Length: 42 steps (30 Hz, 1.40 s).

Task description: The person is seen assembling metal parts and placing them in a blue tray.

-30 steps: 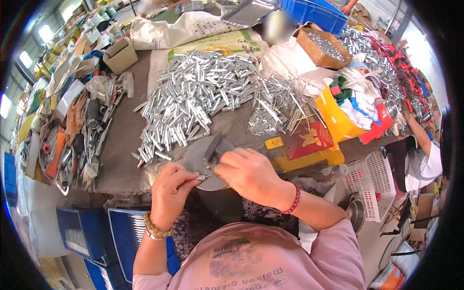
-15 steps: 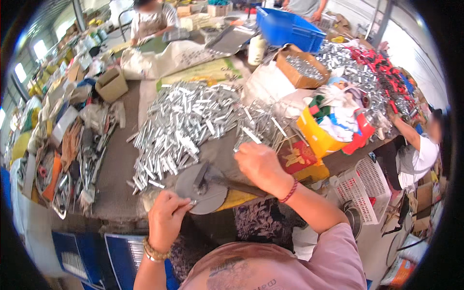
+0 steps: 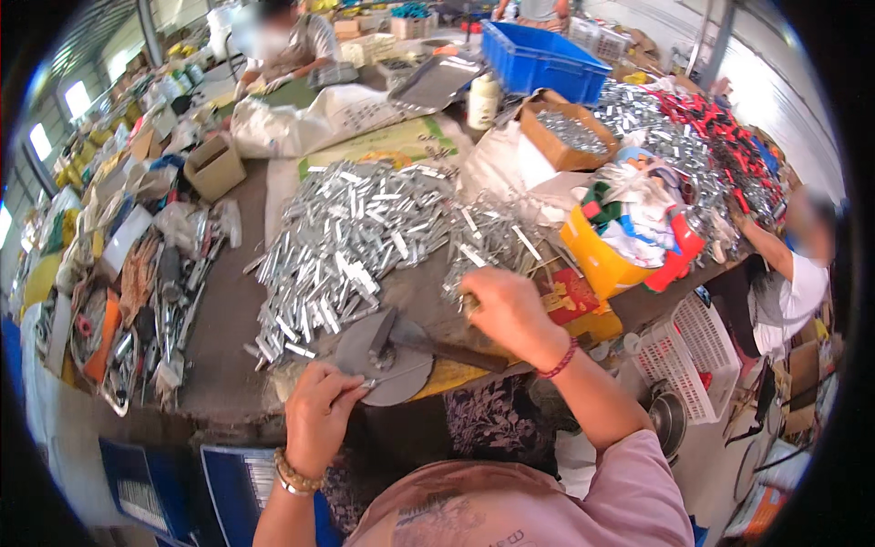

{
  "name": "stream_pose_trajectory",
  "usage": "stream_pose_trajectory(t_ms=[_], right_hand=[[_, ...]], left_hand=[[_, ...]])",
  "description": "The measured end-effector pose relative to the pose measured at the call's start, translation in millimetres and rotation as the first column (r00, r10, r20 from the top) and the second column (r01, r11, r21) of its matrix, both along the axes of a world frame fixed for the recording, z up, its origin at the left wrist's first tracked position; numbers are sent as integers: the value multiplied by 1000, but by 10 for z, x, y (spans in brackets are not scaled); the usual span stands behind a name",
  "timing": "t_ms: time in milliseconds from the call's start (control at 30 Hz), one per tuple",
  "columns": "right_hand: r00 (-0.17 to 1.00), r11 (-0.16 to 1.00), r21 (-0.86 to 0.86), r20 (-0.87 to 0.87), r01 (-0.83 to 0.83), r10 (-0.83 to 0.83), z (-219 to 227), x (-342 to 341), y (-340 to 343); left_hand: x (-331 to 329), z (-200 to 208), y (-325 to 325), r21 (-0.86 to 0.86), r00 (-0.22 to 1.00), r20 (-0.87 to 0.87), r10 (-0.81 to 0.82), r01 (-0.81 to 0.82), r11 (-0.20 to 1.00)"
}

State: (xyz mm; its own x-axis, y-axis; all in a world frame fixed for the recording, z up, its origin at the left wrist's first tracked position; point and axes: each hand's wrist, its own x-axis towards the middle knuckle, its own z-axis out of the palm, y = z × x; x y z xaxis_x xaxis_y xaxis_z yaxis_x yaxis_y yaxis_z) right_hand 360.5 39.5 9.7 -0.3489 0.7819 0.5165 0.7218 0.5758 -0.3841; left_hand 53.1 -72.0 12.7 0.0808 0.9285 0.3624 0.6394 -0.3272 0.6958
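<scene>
My left hand is closed in a pinch on a thin metal rod, whose free length reaches over a round grey plate at the table's front edge. A hammer rests with its dark head on this plate and its handle pointing right. Above that handle, my right hand has its fingers curled together beside a loose pile of thin metal rods; what they hold, if anything, I cannot make out. Farther left lies a big heap of short silver metal pieces.
A yellow box of cloths and a cardboard box of small metal parts stand to the right, a blue crate behind. Assorted tools lie left. A co-worker reaches in at the right; another sits across.
My right hand has curled inward and shifted slightly down and right at the rod pile. A thin rod now shows clearly beyond my left fingertips. The view has shifted slightly.
</scene>
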Motion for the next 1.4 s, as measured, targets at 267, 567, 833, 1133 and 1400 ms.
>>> stream_pose_trajectory(t_ms=[267, 567, 833, 1133, 1400], right_hand=[[906, 948, -59, -320, -312, 278, 133, -667, -446], [937, 953, 7, -183, -302, 298, -53, -1038, -577], [941, 947, -39, -127, -320, 313, -9, -1024, -563], [944, 942, 59, 13, -329, 329, 50, -1070, -608], [979, 983, 76, 126, -169, 159, 272, -802, -665]], left_hand=[[-34, -54, 52, 57, 999, -44, -12, 14, 998], [-56, -82, 27, 47, 998, -64, -21, 24, 999], [-58, -108, 45, 54, 998, -53, -19, 22, 998], [-52, -70, 31, 27, 998, -53, -26, 28, 999], [-73, -107, 43, 33, 999, -17, -35, 36, 999]])
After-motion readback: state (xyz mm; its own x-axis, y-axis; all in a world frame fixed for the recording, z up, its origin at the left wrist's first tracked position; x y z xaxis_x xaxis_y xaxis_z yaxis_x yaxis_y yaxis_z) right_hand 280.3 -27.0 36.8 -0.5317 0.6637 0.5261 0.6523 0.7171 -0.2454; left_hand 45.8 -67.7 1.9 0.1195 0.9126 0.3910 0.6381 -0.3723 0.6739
